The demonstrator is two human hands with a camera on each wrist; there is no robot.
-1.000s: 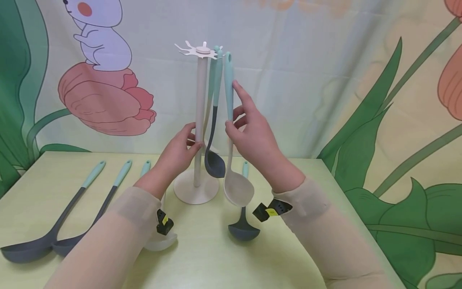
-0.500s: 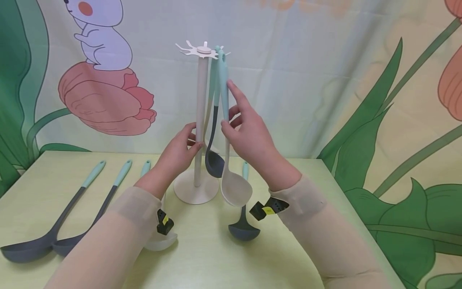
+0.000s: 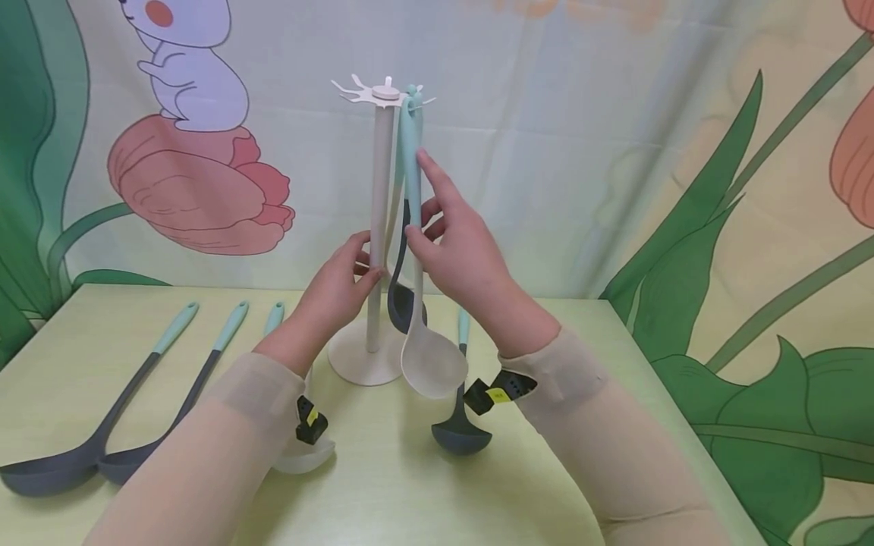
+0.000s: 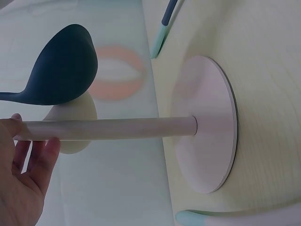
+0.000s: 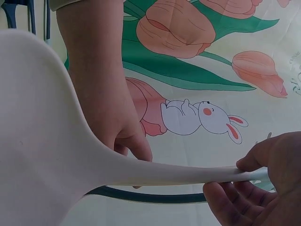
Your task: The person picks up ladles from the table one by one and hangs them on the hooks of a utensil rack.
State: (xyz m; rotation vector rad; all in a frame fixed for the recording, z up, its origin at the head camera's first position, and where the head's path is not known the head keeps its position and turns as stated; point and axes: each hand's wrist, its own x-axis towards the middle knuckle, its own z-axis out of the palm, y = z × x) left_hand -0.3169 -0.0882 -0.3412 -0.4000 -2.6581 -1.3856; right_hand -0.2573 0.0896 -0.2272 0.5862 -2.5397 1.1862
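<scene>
My left hand (image 3: 334,292) grips the pole (image 3: 382,174) of a pale utensil stand with a hooked top (image 3: 385,94) and a round base (image 3: 358,365). My right hand (image 3: 467,246) pinches the mint handle of a white ladle (image 3: 437,364) upright, its bowl low and its handle end close to the hooks on the right side. Whether its hole is over a hook cannot be told. Behind it hangs a dark ladle (image 4: 66,66), its bowl beside the pole in the left wrist view. A pale utensil (image 4: 75,148) hangs behind that, mostly hidden.
Two dark ladles (image 3: 75,462) with mint handles lie on the table's left. A white ladle (image 3: 305,457) lies partly under my left forearm. Another dark ladle (image 3: 462,437) lies right of the stand. A printed curtain (image 3: 546,152) hangs behind the table (image 3: 382,493).
My right hand has moved left with the white ladle, bringing its handle end to the stand's hooks, in front of the hanging dark ladle. My left hand has stayed on the pole.
</scene>
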